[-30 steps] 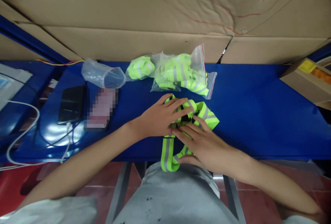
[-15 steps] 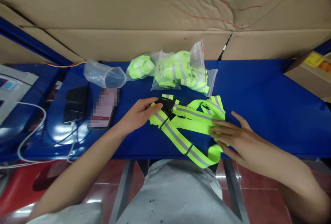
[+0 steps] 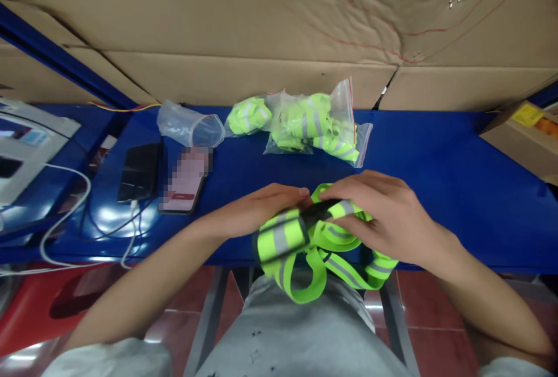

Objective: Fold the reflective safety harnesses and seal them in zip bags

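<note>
Both my hands are on a neon yellow-green reflective vest, made of straps with a grey stripe and black fittings. My left hand is closed on its left part, near a black buckle; the fingertips are partly hidden behind the straps. My right hand grips the straps from the right, with thumb and fingers around them. The vest is bunched up, and its loose loops hang over the table's front edge towards my lap.
Behind the hands lie clear zip bags holding similar neon straps. An open clear bag is to their left, near a phone and a black power bank with a white cable. A cardboard box stands at right on the blue table.
My right hand has moved left and up from lying flat on the straps to gripping them. The vest, spread out before, is gathered and lifted between both hands, nearer my body.
</note>
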A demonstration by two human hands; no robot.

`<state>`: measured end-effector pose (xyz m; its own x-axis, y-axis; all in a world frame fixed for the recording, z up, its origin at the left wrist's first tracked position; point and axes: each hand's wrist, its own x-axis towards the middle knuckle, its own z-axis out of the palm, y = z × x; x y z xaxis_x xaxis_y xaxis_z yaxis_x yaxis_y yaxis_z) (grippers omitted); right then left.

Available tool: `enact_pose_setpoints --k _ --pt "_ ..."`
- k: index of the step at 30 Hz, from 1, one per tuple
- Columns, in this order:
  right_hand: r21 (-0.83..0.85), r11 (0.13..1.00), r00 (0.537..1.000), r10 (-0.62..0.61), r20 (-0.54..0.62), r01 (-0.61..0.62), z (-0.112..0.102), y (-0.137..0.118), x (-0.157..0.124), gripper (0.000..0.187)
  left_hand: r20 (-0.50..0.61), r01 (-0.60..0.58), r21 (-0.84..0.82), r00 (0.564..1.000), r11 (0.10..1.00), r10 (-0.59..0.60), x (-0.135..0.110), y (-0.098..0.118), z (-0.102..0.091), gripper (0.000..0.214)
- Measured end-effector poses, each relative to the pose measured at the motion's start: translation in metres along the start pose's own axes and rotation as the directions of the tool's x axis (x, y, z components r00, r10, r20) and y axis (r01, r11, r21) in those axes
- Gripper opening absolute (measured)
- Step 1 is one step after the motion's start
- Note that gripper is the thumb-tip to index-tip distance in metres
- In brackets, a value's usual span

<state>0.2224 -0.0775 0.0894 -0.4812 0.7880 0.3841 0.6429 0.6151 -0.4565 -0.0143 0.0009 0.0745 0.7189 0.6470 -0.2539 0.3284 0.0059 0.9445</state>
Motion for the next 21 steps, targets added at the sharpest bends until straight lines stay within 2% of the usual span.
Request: enact_pose_setpoints --k 2,3,4,6,7,8,9,11,12,13,14,17,19,21 --pt "0.097 0.983 0.988 0.157 0.002 -0.157 -0.003 0.0 -0.004 0.023 -0.031 -0.076 0.255 0.996 0.964 0.087 0.003 -0.008 -0.007 0.036" --pt "0.165 0.956 0.971 0.239 0.033 -0.241 -0.002 0.002 -0.006 0.027 -0.098 -0.095 0.355 0.986 0.93 0.138 0.004 -0.012 -0.01 0.032" --pt "0.237 0.918 0.948 0.306 0.082 -0.317 -0.001 0.006 -0.007 0.03 -0.217 -0.11 0.433 0.951 0.895 0.222 0.005 -0.014 -0.013 0.028" --pt "0.367 0.822 0.9 0.395 0.182 -0.435 0.005 0.016 -0.006 0.035 -0.435 -0.163 0.504 0.801 0.848 0.412 0.005 -0.015 -0.016 0.024" --pt "0.42 0.774 0.88 0.421 0.217 -0.474 0.009 0.023 -0.005 0.037 -0.462 -0.231 0.526 0.73 0.818 0.504 0.004 -0.014 -0.015 0.022" --pt "0.468 0.728 0.865 0.44 0.241 -0.501 0.012 0.031 -0.002 0.039 -0.415 -0.322 0.566 0.684 0.759 0.599 0.004 -0.012 -0.014 0.02" --pt "0.514 0.685 0.854 0.451 0.259 -0.517 0.016 0.038 0.0 0.04 -0.3 -0.406 0.627 0.661 0.665 0.687 0.004 -0.011 -0.012 0.019" --pt "0.596 0.599 0.839 0.454 0.298 -0.535 0.022 0.05 0.005 0.041 0.017 -0.506 0.759 0.643 0.409 0.766 0.008 -0.012 -0.008 0.029" --pt "0.621 0.563 0.832 0.453 0.32 -0.545 0.025 0.055 0.006 0.04 0.13 -0.515 0.804 0.641 0.298 0.757 0.012 -0.016 -0.006 0.033" --pt "0.631 0.541 0.824 0.457 0.335 -0.556 0.027 0.058 0.006 0.039 0.181 -0.497 0.836 0.648 0.231 0.74 0.016 -0.022 -0.005 0.033" --pt "0.628 0.533 0.816 0.465 0.342 -0.567 0.028 0.06 0.005 0.038 0.183 -0.466 0.859 0.667 0.213 0.722 0.021 -0.028 -0.005 0.031" --pt "0.555 0.581 0.8 0.493 0.342 -0.595 0.031 0.061 -0.002 0.037 0.125 -0.418 0.869 0.704 0.265 0.7 0.032 -0.049 -0.003 0.028" --pt "0.473 0.658 0.81 0.492 0.318 -0.586 0.032 0.058 -0.007 0.033 0.093 -0.412 0.86 0.706 0.3 0.702 0.035 -0.058 -0.001 0.027" --pt "0.348 0.78 0.853 0.491 0.176 -0.521 0.034 0.051 -0.009 0.022 0.035 -0.401 0.839 0.714 0.368 0.699 0.035 -0.062 0.004 0.025"
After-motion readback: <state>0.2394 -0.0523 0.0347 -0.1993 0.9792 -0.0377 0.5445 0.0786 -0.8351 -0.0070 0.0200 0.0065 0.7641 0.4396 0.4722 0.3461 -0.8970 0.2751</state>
